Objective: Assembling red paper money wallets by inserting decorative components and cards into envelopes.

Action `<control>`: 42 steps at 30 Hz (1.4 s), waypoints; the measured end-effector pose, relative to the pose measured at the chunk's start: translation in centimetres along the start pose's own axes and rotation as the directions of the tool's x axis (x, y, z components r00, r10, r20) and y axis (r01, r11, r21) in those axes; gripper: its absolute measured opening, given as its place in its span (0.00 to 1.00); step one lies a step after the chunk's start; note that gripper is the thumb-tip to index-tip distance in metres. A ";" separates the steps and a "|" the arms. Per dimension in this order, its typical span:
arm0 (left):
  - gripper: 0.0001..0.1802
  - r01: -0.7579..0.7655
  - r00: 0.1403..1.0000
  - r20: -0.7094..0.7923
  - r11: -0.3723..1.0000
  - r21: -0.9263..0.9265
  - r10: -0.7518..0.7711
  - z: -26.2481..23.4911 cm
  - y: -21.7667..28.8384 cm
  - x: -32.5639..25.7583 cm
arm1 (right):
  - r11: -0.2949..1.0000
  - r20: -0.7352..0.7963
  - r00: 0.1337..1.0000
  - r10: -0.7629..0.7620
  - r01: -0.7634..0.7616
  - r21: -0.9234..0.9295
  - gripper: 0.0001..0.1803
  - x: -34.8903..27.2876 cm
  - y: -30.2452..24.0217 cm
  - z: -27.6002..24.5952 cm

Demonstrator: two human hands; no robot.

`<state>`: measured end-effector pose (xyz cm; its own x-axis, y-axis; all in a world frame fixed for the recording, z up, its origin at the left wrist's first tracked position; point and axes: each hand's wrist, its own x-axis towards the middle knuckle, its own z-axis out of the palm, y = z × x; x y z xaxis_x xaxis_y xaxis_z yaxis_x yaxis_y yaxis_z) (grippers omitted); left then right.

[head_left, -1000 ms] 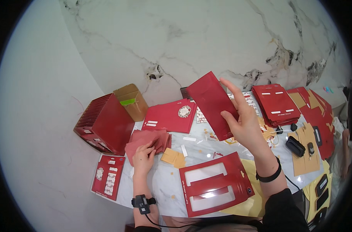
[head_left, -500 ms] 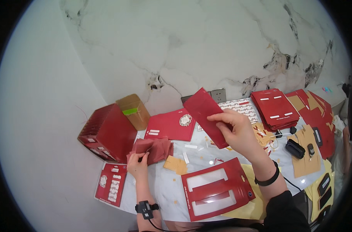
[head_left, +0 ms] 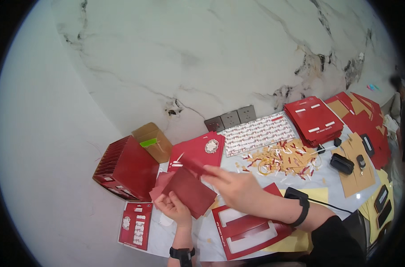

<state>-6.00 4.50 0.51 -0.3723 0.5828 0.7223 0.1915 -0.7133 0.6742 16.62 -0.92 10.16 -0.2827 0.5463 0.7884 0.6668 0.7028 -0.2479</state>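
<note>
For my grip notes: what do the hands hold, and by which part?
The left hand holds a dark red envelope by its lower-left edge; the right hand pinches red paper near its top, exact part unclear.

White lettering on windowed card; red stack

Marble table: white
Slotted red box: far left
Brown cardboard box: just right of it
Paper scraps: heaped far middle
Stacked red cards: far right
Red window card: near middle
</note>
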 end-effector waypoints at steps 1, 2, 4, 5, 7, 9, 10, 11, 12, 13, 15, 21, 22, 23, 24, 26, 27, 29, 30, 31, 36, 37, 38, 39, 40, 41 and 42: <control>0.11 0.011 0.999 0.046 1.000 0.027 -0.012 0.4 -0.2 -0.6 | 1.000 0.002 1.000 0.018 -0.018 -0.005 0.21 -0.5 -0.4 0.6; 0.11 0.021 0.998 0.058 0.999 0.028 -0.023 1.3 0.6 -1.0 | 0.992 0.080 0.996 -0.047 0.056 -0.110 0.20 -0.9 -0.4 1.8; 0.18 0.184 0.983 0.003 0.968 -0.169 -0.186 3.2 2.5 -1.5 | 0.968 0.164 0.981 -0.100 0.133 -0.211 0.18 -1.6 -0.2 3.4; 0.21 0.196 0.978 0.094 0.972 -0.131 -0.185 2.4 2.0 -1.8 | 0.961 0.178 0.977 -0.121 0.161 -0.227 0.18 -1.7 -0.1 3.9; 0.23 0.158 0.979 0.150 0.979 -0.131 -0.138 2.0 1.3 -2.4 | 0.957 0.219 0.964 -0.149 0.197 -0.213 0.20 -1.9 -0.3 4.1; 0.24 0.120 0.976 0.195 0.985 -0.127 -0.093 1.9 1.2 -2.8 | 0.962 0.192 0.967 -0.167 0.202 -0.184 0.20 -1.7 -1.0 3.7; 0.24 0.111 0.973 0.224 0.966 -0.233 -0.058 2.4 1.7 -3.1 | 0.965 0.163 0.970 -0.178 0.205 -0.161 0.20 -1.7 -1.3 3.5; 0.25 0.104 0.969 0.248 0.936 -0.336 -0.018 2.8 2.2 -3.2 | 0.965 0.168 0.969 -0.179 0.206 -0.160 0.20 -1.7 -1.5 3.3; 0.25 0.105 0.969 0.244 0.936 -0.335 -0.022 3.0 2.6 -3.1 | 0.984 0.183 0.970 -0.158 0.171 -0.058 0.19 -1.7 -1.6 3.2; 0.27 0.091 0.968 0.251 0.939 -0.331 -0.005 3.2 3.0 -3.0 | 0.991 0.197 0.971 -0.136 0.130 0.041 0.18 -1.7 -1.6 3.1; 0.29 0.077 0.966 0.257 0.941 -0.328 0.010 3.2 3.1 -3.1 | 0.983 0.200 0.962 -0.184 0.174 0.063 0.17 -1.8 -1.8 3.2; 0.31 0.318 0.920 0.349 0.860 -0.400 -0.178 2.2 2.1 -2.8 | 0.984 0.078 0.996 -0.040 0.026 0.174 0.21 -1.6 -1.3 3.8; 0.32 0.319 0.931 0.302 0.854 -0.410 -0.203 2.4 2.2 -2.5 | 0.973 0.021 0.993 0.120 -0.122 0.194 0.23 -1.2 -1.2 3.3; 0.33 0.319 0.940 0.254 0.850 -0.419 -0.228 2.5 2.2 -2.4 | 0.966 -0.051 0.987 0.153 -0.138 0.220 0.25 -0.2 -1.2 2.0; 0.33 0.319 0.940 0.253 0.850 -0.419 -0.228 2.4 2.2 -2.4 | 0.965 -0.049 0.987 0.152 -0.138 0.221 0.25 0.0 -0.8 1.9; 0.32 0.266 0.958 0.228 0.839 -0.475 -0.175 2.3 2.0 -2.5 | 0.930 0.068 0.969 0.237 -0.247 0.271 0.25 -0.3 0.3 1.8; 0.32 0.265 0.958 0.229 0.838 -0.477 -0.172 2.1 1.7 -2.8 | 0.918 0.166 0.964 0.207 -0.250 0.309 0.24 -0.8 1.0 2.1; 0.31 0.168 0.975 0.205 0.900 -0.403 -0.090 1.4 1.2 -3.7 | 0.908 0.321 0.929 0.183 -0.285 0.306 0.21 -0.6 1.4 1.7; 0.31 0.169 0.974 0.206 0.900 -0.402 -0.091 1.2 1.1 -3.8 | 0.900 0.468 0.870 0.153 -0.318 0.297 0.19 -0.5 1.5 1.5; 0.31 0.080 0.969 0.248 0.935 -0.345 0.009 1.0 1.1 -3.8 | 0.900 0.468 0.870 0.155 -0.320 0.297 0.19 -0.5 1.5 1.5; 0.31 0.016 0.945 0.315 0.950 -0.313 0.087 2.0 1.1 -3.1 | 0.896 0.418 0.891 0.175 -0.320 0.306 0.18 -1.1 2.5 2.4; 0.31 0.016 0.945 0.316 0.949 -0.315 0.089 2.2 1.0 -3.2 | 0.897 0.417 0.892 0.177 -0.320 0.304 0.18 -1.0 2.5 2.5; 0.31 0.063 0.946 0.318 0.929 -0.365 0.060 2.4 1.0 -3.3 | 0.895 0.416 0.889 0.192 -0.333 0.296 0.18 -0.9 2.5 2.5; 0.30 0.110 0.946 0.321 0.904 -0.412 0.032 2.5 1.1 -3.5 | 0.893 0.416 0.885 0.209 -0.346 0.288 0.18 -0.9 2.5 2.5; 0.30 0.104 0.946 0.321 0.903 -0.416 0.039 2.5 1.3 -3.4 | 0.895 0.411 0.888 0.207 -0.341 0.287 0.18 -0.8 2.7 2.5; 0.27 0.102 0.947 0.319 0.919 -0.382 0.027 2.3 1.6 -3.3 | 0.903 0.505 0.848 0.161 -0.333 0.271 0.19 -0.7 2.9 2.5; 0.23 0.100 0.949 0.316 0.932 -0.347 0.016 2.3 1.8 -3.1 | 0.911 0.594 0.796 0.115 -0.323 0.256 0.21 -0.6 3.1 2.4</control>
<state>-2.40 2.32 -0.21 -0.0633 0.6648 0.7443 -0.1740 -0.7418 0.6477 17.19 2.01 7.53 -0.5577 0.7867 0.2648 0.5227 0.5807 -0.6242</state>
